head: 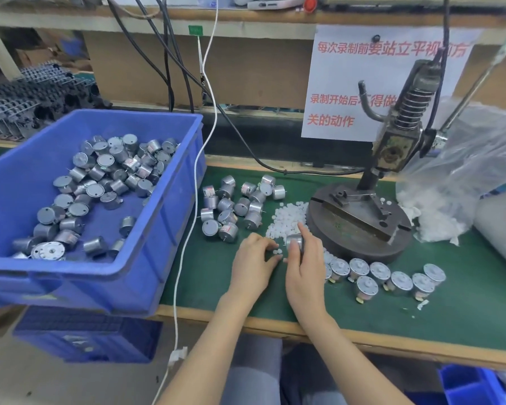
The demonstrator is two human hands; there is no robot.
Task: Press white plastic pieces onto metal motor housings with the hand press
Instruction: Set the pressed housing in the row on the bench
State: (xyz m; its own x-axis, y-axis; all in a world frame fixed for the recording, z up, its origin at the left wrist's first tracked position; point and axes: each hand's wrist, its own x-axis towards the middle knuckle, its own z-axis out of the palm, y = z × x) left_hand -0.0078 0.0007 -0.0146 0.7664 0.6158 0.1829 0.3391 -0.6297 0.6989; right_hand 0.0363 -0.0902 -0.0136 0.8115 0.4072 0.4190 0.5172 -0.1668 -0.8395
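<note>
Where the green counter (421, 323) carries the stock, the items are listed by size.

Blue crate (164, 258): set on the counter's left end, partly filled with loose metal motors (105, 176).

Clear plastic bag (465, 176): slumped at the far right, with white pieces spilled at its mouth.

Hand press (360, 223): a round dark base stood on the counter, with a sprung column raised at the back right.

Paper notice (348, 83): printed in red and hung behind the press.

Motor housings (234, 206): a loose cluster laid between the crate and the press.

White plastic pieces (287, 217): a small heap touching the left edge of the press base.

Capped motors (380, 273): a row stood in front of the press base.

Right grip (304, 276): fingers curled round one metal motor housing (294, 239), which is held just above the counter beside the heap.

Left grip (253, 264): fingers curled, with the tips brought to a few small white pieces (277, 251) just beside the held housing. Whether one is pinched cannot be told.
</note>
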